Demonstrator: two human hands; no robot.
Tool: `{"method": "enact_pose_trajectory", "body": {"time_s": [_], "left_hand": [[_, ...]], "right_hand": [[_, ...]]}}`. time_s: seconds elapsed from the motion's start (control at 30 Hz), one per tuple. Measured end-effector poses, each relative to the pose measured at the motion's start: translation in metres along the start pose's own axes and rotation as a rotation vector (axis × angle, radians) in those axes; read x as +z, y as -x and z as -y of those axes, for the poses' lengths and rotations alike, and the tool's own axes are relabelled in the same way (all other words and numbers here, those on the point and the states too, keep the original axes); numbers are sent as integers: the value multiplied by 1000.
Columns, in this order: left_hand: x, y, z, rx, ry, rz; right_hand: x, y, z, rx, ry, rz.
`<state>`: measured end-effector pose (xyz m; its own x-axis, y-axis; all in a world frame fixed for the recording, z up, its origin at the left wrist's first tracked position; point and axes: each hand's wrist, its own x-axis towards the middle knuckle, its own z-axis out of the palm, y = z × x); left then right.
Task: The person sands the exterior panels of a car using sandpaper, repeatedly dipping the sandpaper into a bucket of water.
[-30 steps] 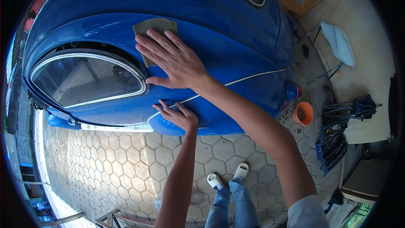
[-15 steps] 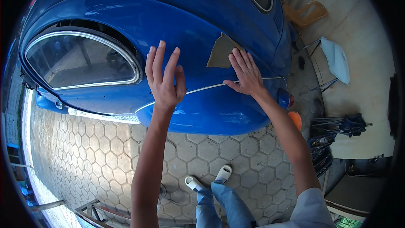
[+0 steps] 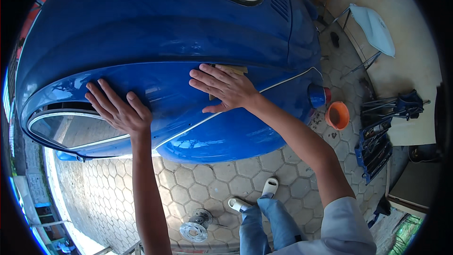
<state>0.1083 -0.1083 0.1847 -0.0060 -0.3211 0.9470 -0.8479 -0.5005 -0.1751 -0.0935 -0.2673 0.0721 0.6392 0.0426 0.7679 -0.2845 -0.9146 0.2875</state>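
One sheet (image 3: 237,69): tan, matte, thin, mostly hidden beneath your right hand (image 3: 226,87); location, the side panel of the blue car (image 3: 155,38), behind the car's side window (image 3: 71,128). Exposed corner points toward the car's rear; the sheet's long axis cannot be told under the hand. Car: glossy, rounded, long axis running left to right before you, rear to your right. Your right hand: flat over the sheet, thumb out, gripping nothing. Your left hand (image 3: 121,112): fingers spread wide, holding nothing, at the car's panel beside its window; contact uncertain.
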Motion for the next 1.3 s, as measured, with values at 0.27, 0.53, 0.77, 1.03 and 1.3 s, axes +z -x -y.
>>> {"method": "enact_pose_trajectory", "body": {"time_s": [0.27,0.53,0.77,1.03,1.3], "left_hand": [[4,-3,0,8,-13,-33],[-9,21,-31,-121,196,66],[-46,136,-127,25,760,656],[-44,145,-152,5,636,764],[-47,154,-149,-5,629,766]], "right_hand": [[-8,90,-24,197,-272,75],[-17,101,9,427,-406,181],[-13,91,18,675,-224,-136],[-27,92,9,786,-196,-186],[-31,95,18,794,-120,-302]]}}
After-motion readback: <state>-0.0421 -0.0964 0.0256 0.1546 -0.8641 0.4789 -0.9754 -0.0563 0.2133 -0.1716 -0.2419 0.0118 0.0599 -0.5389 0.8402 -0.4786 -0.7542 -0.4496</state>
